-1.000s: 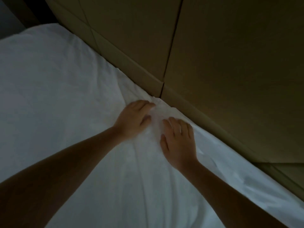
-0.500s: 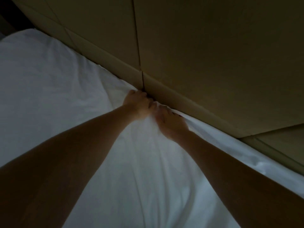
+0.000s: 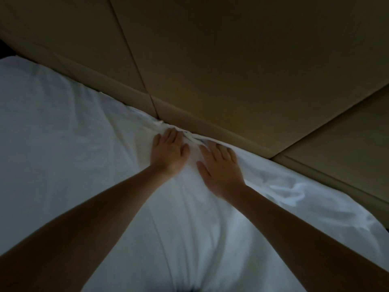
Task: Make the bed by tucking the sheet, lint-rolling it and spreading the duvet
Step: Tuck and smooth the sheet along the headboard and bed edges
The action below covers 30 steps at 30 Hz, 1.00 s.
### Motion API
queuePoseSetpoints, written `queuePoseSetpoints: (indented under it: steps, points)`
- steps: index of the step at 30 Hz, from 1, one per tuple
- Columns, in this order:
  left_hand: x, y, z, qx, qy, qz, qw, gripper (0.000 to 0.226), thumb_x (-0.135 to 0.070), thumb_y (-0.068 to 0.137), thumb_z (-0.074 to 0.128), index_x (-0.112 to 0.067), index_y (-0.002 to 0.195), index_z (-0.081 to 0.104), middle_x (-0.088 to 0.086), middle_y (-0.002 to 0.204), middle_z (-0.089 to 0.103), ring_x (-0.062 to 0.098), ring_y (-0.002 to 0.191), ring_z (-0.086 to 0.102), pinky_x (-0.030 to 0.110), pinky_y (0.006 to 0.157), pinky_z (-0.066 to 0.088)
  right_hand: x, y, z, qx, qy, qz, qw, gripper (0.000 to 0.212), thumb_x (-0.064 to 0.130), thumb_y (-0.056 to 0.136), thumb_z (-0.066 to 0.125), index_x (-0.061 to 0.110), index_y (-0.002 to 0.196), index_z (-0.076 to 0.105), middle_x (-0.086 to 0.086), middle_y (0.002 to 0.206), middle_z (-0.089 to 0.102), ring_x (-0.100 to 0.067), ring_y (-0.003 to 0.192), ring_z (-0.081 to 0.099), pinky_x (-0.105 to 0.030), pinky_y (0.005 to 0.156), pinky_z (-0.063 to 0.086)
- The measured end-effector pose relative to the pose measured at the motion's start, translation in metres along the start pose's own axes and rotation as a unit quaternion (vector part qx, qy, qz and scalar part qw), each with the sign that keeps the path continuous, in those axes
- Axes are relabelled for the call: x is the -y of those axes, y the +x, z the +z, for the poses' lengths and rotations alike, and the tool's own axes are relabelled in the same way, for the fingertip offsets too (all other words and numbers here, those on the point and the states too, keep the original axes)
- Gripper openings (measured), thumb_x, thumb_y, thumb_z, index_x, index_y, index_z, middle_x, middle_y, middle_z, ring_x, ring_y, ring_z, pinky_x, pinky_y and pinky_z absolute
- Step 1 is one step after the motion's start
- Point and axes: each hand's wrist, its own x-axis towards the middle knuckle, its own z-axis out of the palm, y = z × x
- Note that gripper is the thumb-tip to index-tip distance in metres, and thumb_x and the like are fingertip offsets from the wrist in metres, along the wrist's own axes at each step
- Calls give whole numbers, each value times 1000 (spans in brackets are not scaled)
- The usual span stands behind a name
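A white sheet point(image 3: 69, 148) covers the mattress and runs up to the padded beige headboard point(image 3: 231, 70). My left hand point(image 3: 168, 151) lies flat on the sheet, fingers straight, with its fingertips at the gap under the headboard. My right hand point(image 3: 221, 165) lies flat beside it, fingers straight, pressing the sheet at the same edge. Between the two hands the sheet is bunched into a small fold against the headboard. Neither a lint roller nor a duvet is in view.
The headboard is made of several panels with seams; its lower rail point(image 3: 315, 171) runs diagonally down to the right. The sheet edge point(image 3: 294, 190) right of my hands is wrinkled and loose. The room is dim.
Both hands, bunched together and pushed into the gap half a second ago, have drawn back slightly and now lie flat and apart on the sheet.
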Motion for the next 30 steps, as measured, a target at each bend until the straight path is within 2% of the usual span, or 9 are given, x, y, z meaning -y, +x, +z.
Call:
queuePoseSetpoints:
  steps: [3,7,10,13,17,20,24,28,30]
  points:
    - [9,6,-4,16,52,36,998,74,-51,85,5,-14,140,39,4,147,39,18,141,26,38,113,14,4,11,4,59,54,38,996,61,51,98,12,24,151,7,-2,160,5,-24,146,6,-40,118,2]
    - [16,29,-20,100,42,30,994,44,-39,100,20,-25,132,46,-5,142,42,13,139,25,60,113,-2,9,22,7,75,30,51,995,59,53,98,19,26,150,12,-4,157,16,-28,143,17,-45,115,11]
    - [17,33,-26,147,10,29,989,42,-38,101,21,-28,133,46,-8,144,40,13,140,23,67,109,-3,10,24,6,81,18,52,995,59,54,97,18,25,148,15,-6,155,22,-29,140,23,-45,114,16]
    - [16,28,-22,108,15,27,994,41,-35,100,23,-23,128,52,-2,138,46,17,136,30,64,111,1,3,16,9,69,21,32,997,58,52,97,16,24,148,20,-7,155,21,-28,140,24,-43,114,17]
    - [-2,3,-12,-68,36,55,996,60,-40,86,16,-16,107,66,11,114,62,34,117,50,60,108,21,-16,-18,17,-85,-47,7,995,54,40,89,24,13,114,62,-15,125,60,-33,110,60,-43,97,45]
    - [-25,-8,-12,-33,16,73,997,60,-41,85,14,-24,119,61,7,118,60,32,116,53,55,107,23,-33,-35,19,-139,-102,15,985,46,38,86,32,13,108,64,-16,117,63,-33,102,62,-43,94,41]
    - [-64,-15,-14,-13,-8,182,983,61,-41,87,12,-23,123,60,4,119,64,25,116,56,44,108,26,-35,-39,16,-130,-75,58,987,40,41,86,31,16,108,54,-11,105,64,-31,86,62,-40,80,49]
    - [-73,-14,-5,86,33,143,985,44,-33,101,22,-28,142,37,-6,146,41,11,138,31,46,117,1,-33,-37,21,-17,14,85,996,73,53,80,2,20,129,45,-8,136,48,-31,120,47,-47,104,31]
    - [-74,-10,-5,106,58,141,983,45,-33,102,18,-28,145,32,-6,148,37,10,141,26,49,117,-2,-39,-31,19,8,32,85,996,75,56,77,-2,24,133,37,-1,143,40,-26,127,40,-43,107,25]
